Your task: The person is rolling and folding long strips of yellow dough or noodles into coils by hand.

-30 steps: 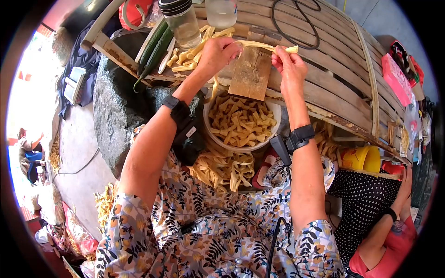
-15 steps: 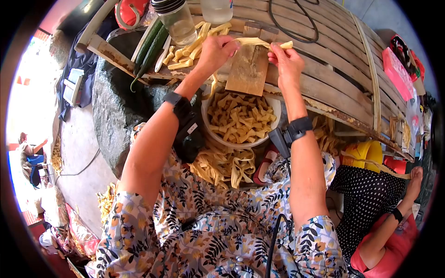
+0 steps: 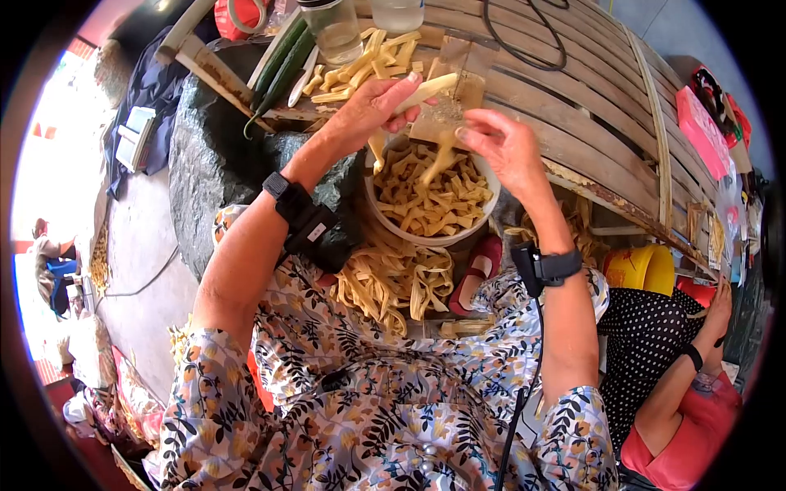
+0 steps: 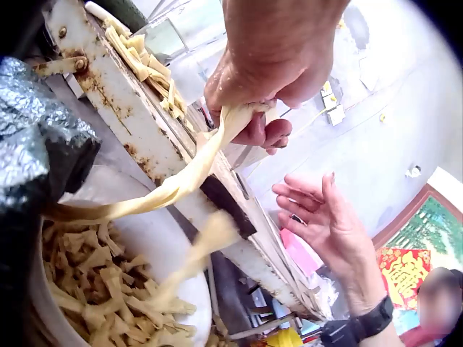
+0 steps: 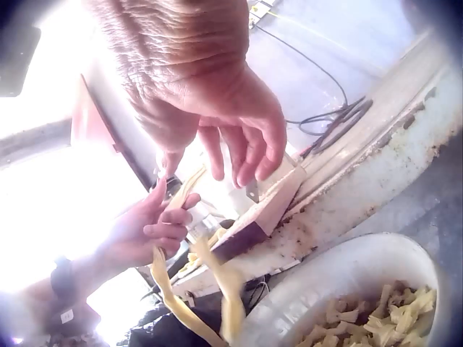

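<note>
My left hand [image 3: 378, 108] grips a long, pale yellow plant-like strip [image 4: 189, 177]; one end juts past the fingers and the rest hangs toward the bucket. Opposite it, my right hand [image 3: 509, 154] has its fingers loosely spread with nothing between them. Just below those fingers a short yellow piece [image 3: 442, 160], blurred by motion, is in the air over the white bucket [image 3: 494, 196]. Many short, knotted-looking yellow pieces [image 3: 430, 209] fill the bucket. A wooden block [image 3: 470, 87] lies at the bench edge between the hands.
The slatted bench [image 3: 589, 106] holds a heap of yellow pieces [image 3: 378, 61], green cucumbers [image 3: 282, 74], a glass jar [image 3: 337, 41] and a black cable [image 3: 524, 51]. Loose strips [image 3: 389, 282] lie below the bucket. Another person [image 3: 667, 401] sits at the right by a yellow bucket [image 3: 643, 270].
Both hands held the strip stretched between them over the block. Now they are lower; the right hand has let go of a short piece, which drops toward the bucket, and the left keeps the strip.
</note>
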The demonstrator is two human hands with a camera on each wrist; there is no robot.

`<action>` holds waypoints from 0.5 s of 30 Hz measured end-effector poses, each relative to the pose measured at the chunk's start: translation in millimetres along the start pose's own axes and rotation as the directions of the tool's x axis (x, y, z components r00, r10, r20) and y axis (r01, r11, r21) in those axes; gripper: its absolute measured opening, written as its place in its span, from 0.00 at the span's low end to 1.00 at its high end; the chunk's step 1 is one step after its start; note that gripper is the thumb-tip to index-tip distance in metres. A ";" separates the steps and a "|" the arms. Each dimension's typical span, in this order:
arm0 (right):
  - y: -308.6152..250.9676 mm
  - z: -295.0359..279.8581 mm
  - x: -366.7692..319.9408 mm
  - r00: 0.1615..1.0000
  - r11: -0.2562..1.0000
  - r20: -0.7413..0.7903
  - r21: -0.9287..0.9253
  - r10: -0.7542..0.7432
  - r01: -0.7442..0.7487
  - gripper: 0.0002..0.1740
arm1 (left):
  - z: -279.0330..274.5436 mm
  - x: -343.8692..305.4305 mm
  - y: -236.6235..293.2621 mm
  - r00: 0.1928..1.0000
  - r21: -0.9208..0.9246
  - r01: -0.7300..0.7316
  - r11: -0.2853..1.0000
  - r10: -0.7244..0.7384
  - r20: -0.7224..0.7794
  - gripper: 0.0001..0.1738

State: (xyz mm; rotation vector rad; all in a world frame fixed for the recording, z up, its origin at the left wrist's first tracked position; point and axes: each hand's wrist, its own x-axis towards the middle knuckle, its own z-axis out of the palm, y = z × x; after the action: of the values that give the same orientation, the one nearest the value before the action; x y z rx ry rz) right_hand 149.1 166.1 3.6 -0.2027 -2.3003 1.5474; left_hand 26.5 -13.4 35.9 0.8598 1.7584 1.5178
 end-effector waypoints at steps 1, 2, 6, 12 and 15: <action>-8.4 -2.0 -0.7 0.999 0.999 -0.041 -0.014 -0.033 0.032 0.16 | -0.3 -2.8 0.5 0.999 -0.013 -0.006 1.000 0.007 0.054 0.26; -14.3 -4.2 -2.5 0.995 0.998 -0.082 -0.031 -0.063 0.061 0.18 | 1.1 -3.1 -4.1 0.998 -0.032 0.011 0.999 -0.009 0.064 0.27; -9.1 -5.0 6.9 0.981 0.999 -0.192 0.029 -0.032 0.038 0.20 | 7.4 -2.2 -25.0 0.996 -0.023 -0.016 1.000 0.018 0.087 0.19; -6.4 5.1 9.5 0.981 0.990 -0.145 0.049 -0.125 0.133 0.13 | 32.6 -9.1 -40.1 0.977 0.330 -0.198 0.923 0.213 -0.009 0.09; 0.7 15.9 4.2 0.996 0.995 -0.043 -0.066 -0.072 0.069 0.10 | 42.8 -13.0 -39.2 0.926 0.544 -0.309 0.780 0.377 -0.015 0.07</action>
State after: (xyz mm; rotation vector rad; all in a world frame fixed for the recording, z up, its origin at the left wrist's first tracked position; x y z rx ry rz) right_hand 139.3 153.9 -1.4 -0.1695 -2.2985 1.4216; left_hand 66.5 -4.4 -7.2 1.4626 2.2651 1.3213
